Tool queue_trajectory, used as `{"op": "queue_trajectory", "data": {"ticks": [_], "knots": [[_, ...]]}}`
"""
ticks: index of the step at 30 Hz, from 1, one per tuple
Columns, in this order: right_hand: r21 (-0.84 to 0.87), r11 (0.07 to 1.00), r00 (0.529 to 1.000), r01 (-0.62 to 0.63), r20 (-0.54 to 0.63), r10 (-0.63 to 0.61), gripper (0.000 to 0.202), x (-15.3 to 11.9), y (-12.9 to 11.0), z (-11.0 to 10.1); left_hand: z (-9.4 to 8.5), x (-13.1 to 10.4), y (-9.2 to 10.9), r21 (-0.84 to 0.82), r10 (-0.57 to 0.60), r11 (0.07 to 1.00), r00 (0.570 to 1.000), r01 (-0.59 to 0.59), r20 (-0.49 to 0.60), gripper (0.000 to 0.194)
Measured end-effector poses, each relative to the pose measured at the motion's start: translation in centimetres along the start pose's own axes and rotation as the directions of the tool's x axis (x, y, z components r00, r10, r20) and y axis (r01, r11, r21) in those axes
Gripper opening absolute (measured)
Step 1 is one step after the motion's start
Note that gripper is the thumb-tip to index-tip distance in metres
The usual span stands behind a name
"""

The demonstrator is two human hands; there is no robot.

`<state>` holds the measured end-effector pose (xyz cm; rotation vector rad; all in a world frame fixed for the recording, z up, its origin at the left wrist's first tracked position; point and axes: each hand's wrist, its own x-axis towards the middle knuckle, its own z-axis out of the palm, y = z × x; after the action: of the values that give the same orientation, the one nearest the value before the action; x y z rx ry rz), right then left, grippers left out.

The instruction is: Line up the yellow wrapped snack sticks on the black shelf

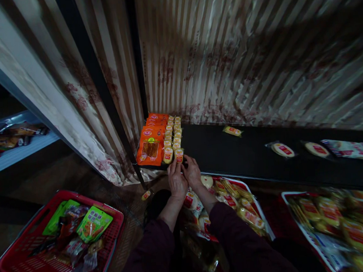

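Left hand (pixel 178 181) and right hand (pixel 192 172) angle inward at a yellow packet (pixel 179 153); I cannot tell if either grip holds it

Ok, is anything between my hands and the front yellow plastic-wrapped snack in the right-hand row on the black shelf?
Nothing visible is in the way: your left hand and right hand are both right at the yellow plastic-wrapped snack, near the black shelf's front edge.

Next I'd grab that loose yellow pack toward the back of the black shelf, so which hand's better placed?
Probably your right hand: it's nearer the loose yellow pack, with your left hand farther away. Both are at the row's front pack, so neither looks plainly free.
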<state>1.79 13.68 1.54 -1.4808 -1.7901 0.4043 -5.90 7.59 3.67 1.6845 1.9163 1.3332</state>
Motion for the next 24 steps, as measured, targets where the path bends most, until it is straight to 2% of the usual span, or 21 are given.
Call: {"op": "queue_trajectory", "data": {"ticks": [12, 24], "knots": [[0.031, 0.999, 1.000, -0.011, 0.008, 0.010, 0.043, 0.5, -1.2, 0.2, -0.6, 0.5, -0.3, 0.000, 0.006, 1.000, 0.999, -0.006, 0.044, 0.044], [0.073, 0.997, 1.000, 0.010, 0.000, -0.010, 0.042, 0.2, -0.8, -0.2, 0.4, 0.1, -0.9, 0.013, 0.041, 0.999, 0.999, -0.041, -0.005, 0.043]]}}
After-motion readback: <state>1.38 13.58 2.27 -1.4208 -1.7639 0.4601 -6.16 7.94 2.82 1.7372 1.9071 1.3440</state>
